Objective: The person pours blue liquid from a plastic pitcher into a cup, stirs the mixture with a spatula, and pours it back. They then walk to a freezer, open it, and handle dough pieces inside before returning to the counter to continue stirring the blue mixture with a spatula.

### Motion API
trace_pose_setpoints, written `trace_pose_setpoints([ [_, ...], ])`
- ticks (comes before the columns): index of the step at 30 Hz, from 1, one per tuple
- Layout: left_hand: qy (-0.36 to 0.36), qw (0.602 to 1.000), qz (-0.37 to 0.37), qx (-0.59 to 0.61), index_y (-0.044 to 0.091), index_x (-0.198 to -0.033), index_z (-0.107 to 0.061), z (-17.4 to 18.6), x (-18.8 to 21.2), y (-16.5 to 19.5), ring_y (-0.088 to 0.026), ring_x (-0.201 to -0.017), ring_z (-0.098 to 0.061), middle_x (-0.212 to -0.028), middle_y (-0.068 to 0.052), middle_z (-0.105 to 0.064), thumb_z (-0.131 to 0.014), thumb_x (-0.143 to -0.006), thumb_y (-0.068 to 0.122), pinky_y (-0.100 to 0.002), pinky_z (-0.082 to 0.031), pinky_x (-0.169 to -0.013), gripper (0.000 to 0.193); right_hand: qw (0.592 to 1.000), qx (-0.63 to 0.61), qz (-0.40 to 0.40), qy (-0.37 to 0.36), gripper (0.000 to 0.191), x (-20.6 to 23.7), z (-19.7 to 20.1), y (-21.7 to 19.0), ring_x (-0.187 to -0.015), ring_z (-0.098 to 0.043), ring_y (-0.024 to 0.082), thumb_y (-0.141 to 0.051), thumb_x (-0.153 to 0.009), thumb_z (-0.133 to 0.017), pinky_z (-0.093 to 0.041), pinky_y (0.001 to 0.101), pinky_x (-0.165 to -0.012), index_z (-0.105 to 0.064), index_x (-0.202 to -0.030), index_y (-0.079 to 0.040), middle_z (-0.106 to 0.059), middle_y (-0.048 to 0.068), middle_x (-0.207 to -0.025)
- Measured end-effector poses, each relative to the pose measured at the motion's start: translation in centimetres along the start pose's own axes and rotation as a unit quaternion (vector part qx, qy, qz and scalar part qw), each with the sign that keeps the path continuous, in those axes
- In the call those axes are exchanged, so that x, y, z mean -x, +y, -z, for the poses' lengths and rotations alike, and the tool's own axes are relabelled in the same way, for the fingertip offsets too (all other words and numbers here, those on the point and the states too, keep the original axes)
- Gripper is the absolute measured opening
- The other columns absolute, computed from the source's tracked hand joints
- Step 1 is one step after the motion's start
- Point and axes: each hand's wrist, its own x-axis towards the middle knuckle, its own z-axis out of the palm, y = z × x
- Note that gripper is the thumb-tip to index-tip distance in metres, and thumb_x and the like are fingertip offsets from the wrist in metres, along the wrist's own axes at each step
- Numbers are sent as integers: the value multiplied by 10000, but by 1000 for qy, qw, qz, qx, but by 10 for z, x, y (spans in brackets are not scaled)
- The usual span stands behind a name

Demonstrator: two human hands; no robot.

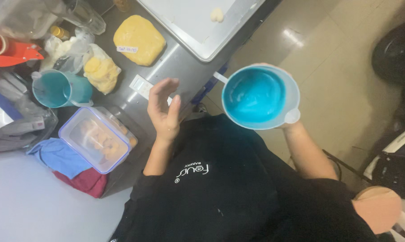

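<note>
My right hand (288, 127) is closed on a round blue measuring jug (256, 95) with a pale rim and spout, holding it in the air over the floor in front of my chest. The inside of the jug looks empty. My left hand (165, 107) is raised at the edge of the steel table (175, 60), fingers apart, holding nothing. It is nearest to a small white label (141, 85) on the table. A clear lidded box (95, 139) of orange-brown pieces stands to its left.
On the table are a second teal jug (59, 89), a wrapped yellow dough block (139, 39), a bag of yellow dough (101, 71), a metal tray (198, 27) holding a small dough piece (217, 15), and blue (59, 157) and red (88, 181) cloths. Tiled floor (336, 67) lies to the right.
</note>
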Motion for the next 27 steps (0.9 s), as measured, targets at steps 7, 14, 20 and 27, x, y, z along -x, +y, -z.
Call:
trace_pose_setpoints([
  [7, -56, 998, -7, -41, -6, -1328, -568, -7, -26, 11, -259, -1285, -590, -1340, -154, -606, -614, -1010, 173, -387, -459, -1168, 368, 999, 4, 12, -47, 434, -53, 16, 43, -1334, -618, 243, -195, -999, -704, -530, 420, -1139, -562, -1382, -49, -622, 175, -1385],
  [14, -143, 987, -24, -65, 60, -1236, -549, -39, -70, 15, -313, -1356, -551, -1433, -168, -550, -799, -847, 283, -411, -430, -1162, 514, 979, 19, 61, -195, 544, -126, 49, 36, -1361, -597, 311, -193, -1007, -727, -554, 397, -1112, -432, -1445, -63, -521, 228, -1503],
  [20, -87, 990, -11, -114, 68, -1030, -520, -83, -100, 3, -370, -1394, -597, -1476, -193, -590, -866, -799, 158, -408, -505, -1124, 425, 953, 27, 125, -274, 839, -199, 101, 14, -1406, -491, 348, -264, -786, -821, -447, 473, -1166, -343, -1442, -49, -472, 239, -1473],
  [27, 68, 973, -74, -210, 65, -901, -545, -138, -122, -18, -364, -1324, -650, -1431, -227, -599, -864, -765, 129, -376, -575, -1042, 352, 990, 47, -69, -116, 672, -235, 106, 43, -1411, -472, 294, -265, -924, -728, -421, 447, -1194, -389, -1443, -3, -464, 213, -1484],
])
